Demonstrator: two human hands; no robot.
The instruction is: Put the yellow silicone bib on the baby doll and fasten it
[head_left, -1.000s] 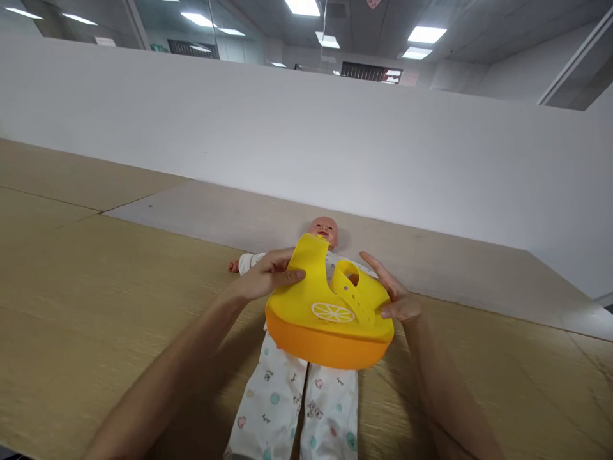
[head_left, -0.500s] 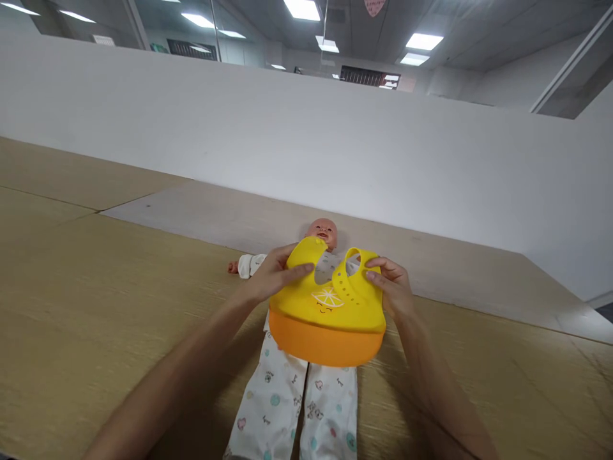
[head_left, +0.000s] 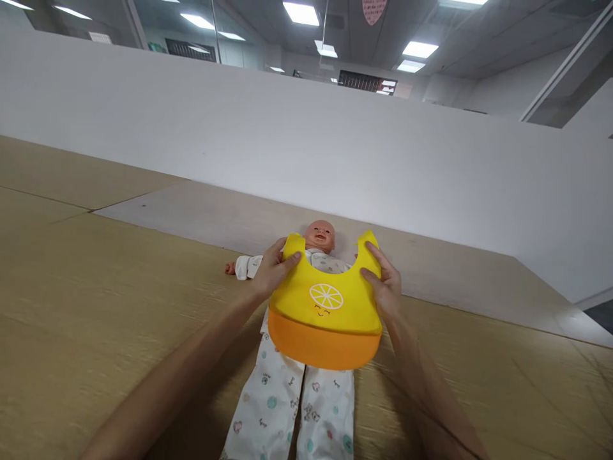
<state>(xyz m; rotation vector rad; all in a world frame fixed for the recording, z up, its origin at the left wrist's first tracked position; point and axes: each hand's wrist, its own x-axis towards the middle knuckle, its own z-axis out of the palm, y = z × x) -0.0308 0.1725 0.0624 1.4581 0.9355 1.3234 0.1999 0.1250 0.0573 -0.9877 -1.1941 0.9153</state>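
Fingers (head_left: 293,259): Clamped on a yellow bib (head_left: 330,319), one set at either side of its neck opening.
Left hand (head_left: 271,275): Grips the bib's upper left side, thumb laid flat across the front.
Right hand (head_left: 390,291): Grips the opposite side, the tips of thumb and forefinger showing on the front just below the strap.
Bib: Spread open over a doll's torso, strap ends pointing toward the wall; whether it touches the doll cannot be told.
Print: A white citrus slice (head_left: 326,296) sits above a small smiling face with closed eyes.
Pocket (head_left: 324,345): Orange and curved, it runs along the bib's lower edge, above the doll's legs.
Doll (head_left: 320,235): Lies on its back, head toward the wall, one arm stretched out to the left, dressed in white clothes (head_left: 278,402) with colored prints.
Surface (head_left: 119,319): Wood-toned, with a paler strip (head_left: 191,207) along the wall.
Background: A white wall (head_left: 306,128) rises to glass panes, ceiling lights (head_left: 301,13) bright beyond, and a pink heart-shaped tag (head_left: 374,9) at the top.
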